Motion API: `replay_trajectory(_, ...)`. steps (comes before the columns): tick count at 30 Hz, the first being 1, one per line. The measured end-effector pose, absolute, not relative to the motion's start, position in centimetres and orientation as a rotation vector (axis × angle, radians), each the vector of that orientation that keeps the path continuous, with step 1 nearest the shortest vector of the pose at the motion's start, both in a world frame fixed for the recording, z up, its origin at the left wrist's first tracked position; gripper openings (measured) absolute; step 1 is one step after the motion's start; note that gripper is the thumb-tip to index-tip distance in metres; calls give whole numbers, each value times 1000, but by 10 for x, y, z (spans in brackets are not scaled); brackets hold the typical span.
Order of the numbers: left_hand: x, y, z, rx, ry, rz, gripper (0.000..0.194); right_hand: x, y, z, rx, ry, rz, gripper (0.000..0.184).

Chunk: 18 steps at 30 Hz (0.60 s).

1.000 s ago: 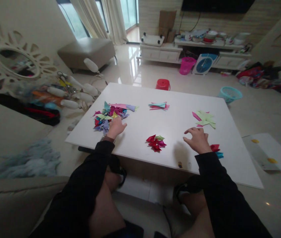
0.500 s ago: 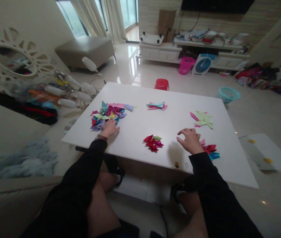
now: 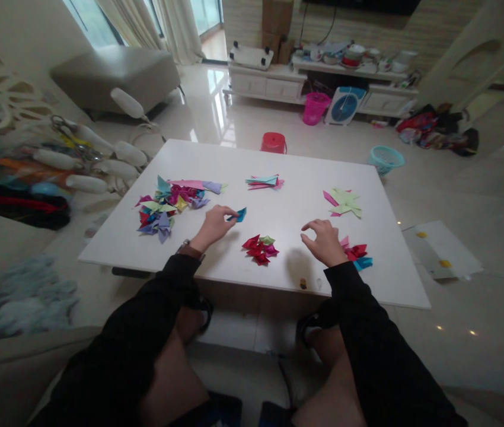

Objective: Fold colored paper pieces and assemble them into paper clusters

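Note:
My left hand (image 3: 213, 227) pinches a blue folded paper piece (image 3: 239, 215) above the table, to the right of a mixed heap of folded paper pieces (image 3: 163, 207). My right hand (image 3: 324, 240) hovers with thumb and fingers curved apart, holding nothing. Between the hands, nearer the front edge, lies a small cluster of red, magenta and green folded pieces (image 3: 260, 250). Red, pink and blue pieces (image 3: 359, 254) lie just right of my right wrist, partly hidden by it. Beyond that hand sit light green and pink strips (image 3: 344, 201).
A stack of folded paper strips (image 3: 265, 182) lies at the far middle of the white table (image 3: 278, 219). A red stool (image 3: 274, 142) stands behind the table, and a turquoise basket (image 3: 386, 160) stands off its far right corner. Lamp arms (image 3: 118, 160) stick out near the left edge.
My left hand has come away from the mixed heap, moving right with a blue folded paper piece. My right hand keeps its curved pose. The whole view has shifted.

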State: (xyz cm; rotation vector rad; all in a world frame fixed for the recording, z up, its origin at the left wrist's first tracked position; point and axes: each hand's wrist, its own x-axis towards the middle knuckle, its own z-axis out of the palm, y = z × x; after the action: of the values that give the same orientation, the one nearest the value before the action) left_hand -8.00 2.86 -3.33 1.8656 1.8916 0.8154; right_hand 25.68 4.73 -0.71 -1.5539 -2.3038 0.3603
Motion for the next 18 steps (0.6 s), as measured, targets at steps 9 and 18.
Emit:
replay_trajectory(9,13,36,-16,1492,1324,1145,13,228,43,5,-1282,-1949,888,13)
replay_trajectory(18,25,35,-23,1267,1170,1188,26,221,47,-7,-1176,-1702,1182,31)
